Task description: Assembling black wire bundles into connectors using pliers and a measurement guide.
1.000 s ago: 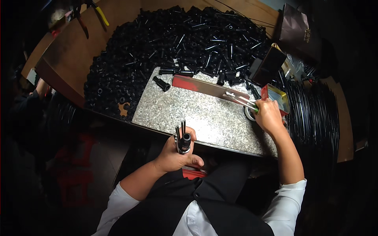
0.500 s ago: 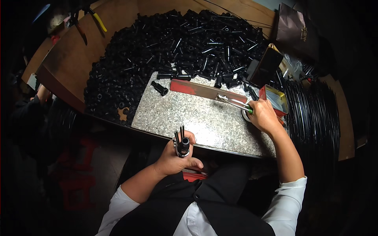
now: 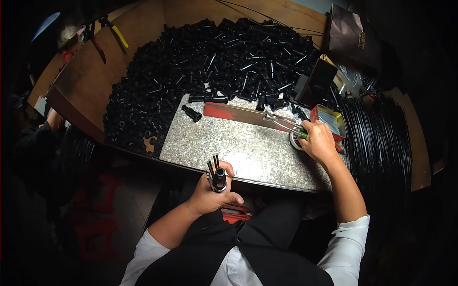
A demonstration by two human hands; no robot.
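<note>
While our left hand (image 3: 208, 197) grips a black tube (image 3: 220, 178) at lower centre, our right hand (image 3: 319, 142) clasps a green-handled tool (image 3: 287, 122), centre right

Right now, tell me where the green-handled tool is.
In the head view, the tool is right of centre, held in the right hand, overlapping the red-and-brown bar, left of the open tin.

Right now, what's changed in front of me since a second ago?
Very little: the view shifted, so the black pile sits slightly lower in the picture, and your right hand with its green-handled tool slightly further left. Nothing was taken or released. Your left hand still grips the black part and thin rods.
</note>
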